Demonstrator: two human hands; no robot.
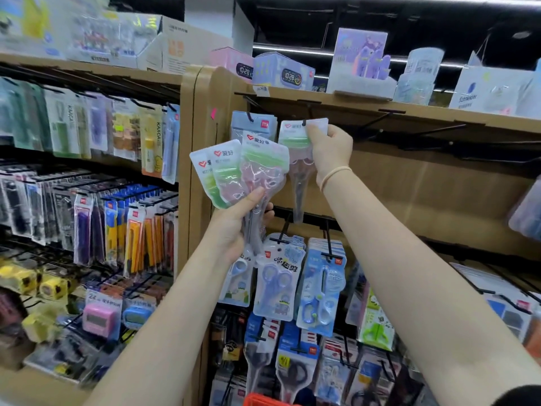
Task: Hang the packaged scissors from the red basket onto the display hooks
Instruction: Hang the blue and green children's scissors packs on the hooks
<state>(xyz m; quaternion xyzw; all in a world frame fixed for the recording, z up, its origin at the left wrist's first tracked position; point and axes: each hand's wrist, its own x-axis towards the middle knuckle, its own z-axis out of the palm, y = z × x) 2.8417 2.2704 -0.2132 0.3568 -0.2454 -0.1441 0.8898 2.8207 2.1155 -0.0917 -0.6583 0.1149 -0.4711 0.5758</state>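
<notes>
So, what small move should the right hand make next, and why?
Probably push the pack further back along the hook, then release. The right hand pinches its top at the hook's tip, while the left hand holds three more packs waiting.

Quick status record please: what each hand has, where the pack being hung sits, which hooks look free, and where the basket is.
left hand: grips a fan of three clear plastic scissor packs with green and pink inserts, held by their lower ends
right hand: pinches the top of one matching clear scissor pack at a black wire hook under the top shelf
pack state: hangs upright; whether its hole is fully on the hook cannot be told
free hooks: bare black hooks to the right
red plastic basket: only its rim shows, bottom edge
</notes>
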